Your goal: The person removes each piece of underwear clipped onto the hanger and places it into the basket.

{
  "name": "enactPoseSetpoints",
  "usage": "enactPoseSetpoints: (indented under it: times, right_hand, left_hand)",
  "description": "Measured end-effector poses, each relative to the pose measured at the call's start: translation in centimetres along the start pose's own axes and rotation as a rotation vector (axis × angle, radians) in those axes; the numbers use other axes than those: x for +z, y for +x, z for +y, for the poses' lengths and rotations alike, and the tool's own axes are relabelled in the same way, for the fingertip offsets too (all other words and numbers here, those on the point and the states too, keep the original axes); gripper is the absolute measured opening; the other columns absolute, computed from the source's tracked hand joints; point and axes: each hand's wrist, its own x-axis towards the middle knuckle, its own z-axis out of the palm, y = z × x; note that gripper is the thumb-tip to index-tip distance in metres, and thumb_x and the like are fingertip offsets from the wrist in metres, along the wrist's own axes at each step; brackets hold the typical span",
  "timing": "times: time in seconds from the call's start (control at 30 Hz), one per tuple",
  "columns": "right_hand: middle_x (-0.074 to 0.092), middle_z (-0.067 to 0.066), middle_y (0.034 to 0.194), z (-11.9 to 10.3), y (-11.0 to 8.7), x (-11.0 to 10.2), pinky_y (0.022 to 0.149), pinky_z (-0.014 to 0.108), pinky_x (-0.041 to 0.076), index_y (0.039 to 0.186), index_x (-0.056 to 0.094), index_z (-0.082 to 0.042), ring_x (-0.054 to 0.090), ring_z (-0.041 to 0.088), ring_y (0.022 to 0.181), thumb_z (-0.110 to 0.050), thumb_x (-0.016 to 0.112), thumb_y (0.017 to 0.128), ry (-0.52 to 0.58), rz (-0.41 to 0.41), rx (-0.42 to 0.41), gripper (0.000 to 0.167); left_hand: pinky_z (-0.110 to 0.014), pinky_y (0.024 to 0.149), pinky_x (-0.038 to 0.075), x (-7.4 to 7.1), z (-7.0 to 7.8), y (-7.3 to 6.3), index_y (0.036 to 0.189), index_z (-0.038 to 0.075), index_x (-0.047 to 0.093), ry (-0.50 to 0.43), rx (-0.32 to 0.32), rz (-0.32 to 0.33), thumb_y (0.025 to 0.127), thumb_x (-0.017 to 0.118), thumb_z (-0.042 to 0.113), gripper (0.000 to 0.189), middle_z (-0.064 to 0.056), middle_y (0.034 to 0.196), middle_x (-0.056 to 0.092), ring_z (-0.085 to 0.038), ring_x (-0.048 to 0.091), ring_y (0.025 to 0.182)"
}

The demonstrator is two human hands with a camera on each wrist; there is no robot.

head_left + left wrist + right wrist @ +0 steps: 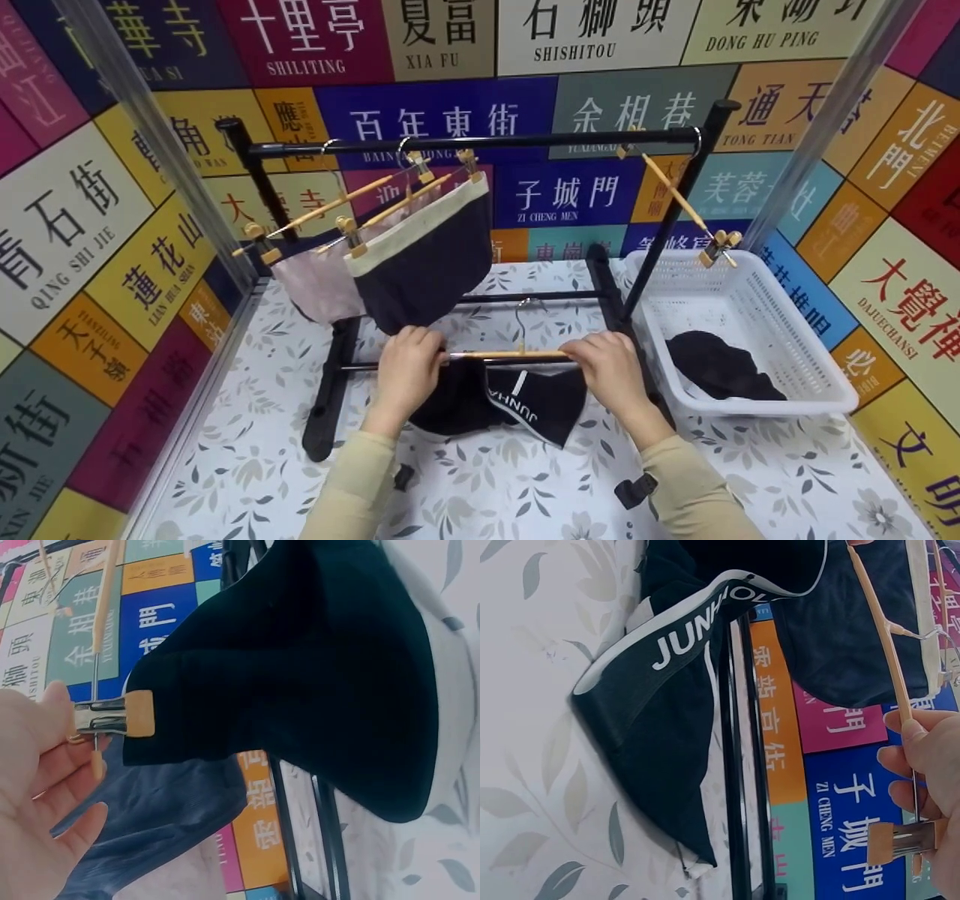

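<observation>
My left hand (409,371) holds one end of a clip hanger (510,354), and my right hand (609,369) grips its other end. Black underwear (551,409) with a white-lettered waistband hangs below the hanger. In the left wrist view, a wooden-tipped clip (139,714) by my left fingers bites the edge of the black cloth (300,697). The right wrist view has my right thumb and fingers pinching the wooden rod (885,637). Beside them, the other clip (892,841) has no cloth in it, and that waistband side (675,649) droops loose.
A black rack (525,140) stands behind my hands. On its left hang a dark garment with a cream waistband (431,255) and a pinkish one (319,281). A bare clip hanger (675,191) is at the right, above a white basket (817,375) holding a black garment (716,367).
</observation>
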Motion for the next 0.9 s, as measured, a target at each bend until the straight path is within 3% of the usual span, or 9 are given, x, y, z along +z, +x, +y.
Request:
enactPoseSetpoints:
  times: [0.3, 0.67, 0.9]
  right_hand:
    - [0.071, -0.001, 0.085, 0.3, -0.4, 0.3, 0.083, 0.049, 0.042, 0.094, 0.075, -0.018, 0.060, 0.026, 0.078, -0.009, 0.077, 0.082, -0.002, 0.006, 0.010, 0.016]
    - [0.070, -0.003, 0.083, 0.1, 0.3, -0.1, 0.081, 0.048, 0.042, 0.094, 0.076, -0.018, 0.059, 0.025, 0.076, -0.011, 0.076, 0.084, 0.005, 0.023, -0.003, 0.012]
    - [0.071, -0.002, 0.083, 0.0, 0.6, -0.3, 0.081, 0.049, 0.041, 0.095, 0.076, -0.018, 0.059, 0.026, 0.076, -0.009, 0.076, 0.083, 0.008, 0.024, 0.000, 0.015]
  left_hand:
    - [-0.044, 0.069, 0.046, 0.5, 0.4, 0.1, 0.086, 0.009, 0.066, -0.001, -0.026, 0.060, 0.078, 0.079, 0.012, 0.016, -0.006, 0.086, 0.067, -0.029, 0.060, 0.084]
    - [-0.043, 0.065, 0.046, 0.1, 0.2, 1.1, 0.086, 0.008, 0.067, -0.045, 0.017, 0.155, 0.081, 0.078, 0.009, 0.012, -0.005, 0.086, 0.068, -0.029, 0.060, 0.082]
    - [-0.044, 0.065, 0.046, 0.0, 0.0, 1.2, 0.086, 0.008, 0.067, -0.050, 0.037, 0.171, 0.081, 0.077, 0.010, 0.012, -0.005, 0.085, 0.067, -0.030, 0.059, 0.080]
